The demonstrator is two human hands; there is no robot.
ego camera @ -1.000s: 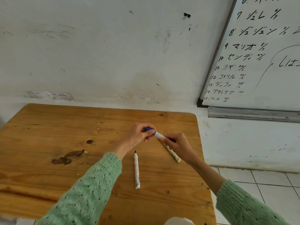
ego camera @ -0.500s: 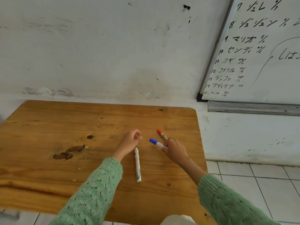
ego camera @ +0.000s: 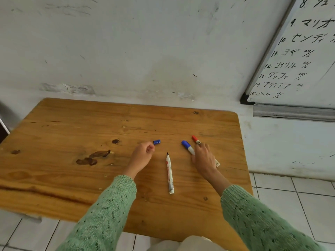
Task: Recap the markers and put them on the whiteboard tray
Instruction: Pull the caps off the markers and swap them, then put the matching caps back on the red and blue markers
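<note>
Three markers are on the wooden table. An uncapped white marker with a black tip lies in the middle, pointing away from me. My left hand is curled to its left, fingertips pinching the end of a loose blue cap. My right hand rests over a blue-capped marker, whose body runs under my fingers. A red-capped marker lies just beyond it, partly hidden by that hand. The grey whiteboard tray hangs on the wall at the upper right.
The whiteboard with black writing is above the tray. The table's right edge stands short of the tray, with white wall and tiled floor between. Dark stains mark the tabletop on the left.
The blue cap went onto the marker held in both hands. My right hand then brought that marker down beside the red-capped one, and my left hand moved left to a second blue cap.
</note>
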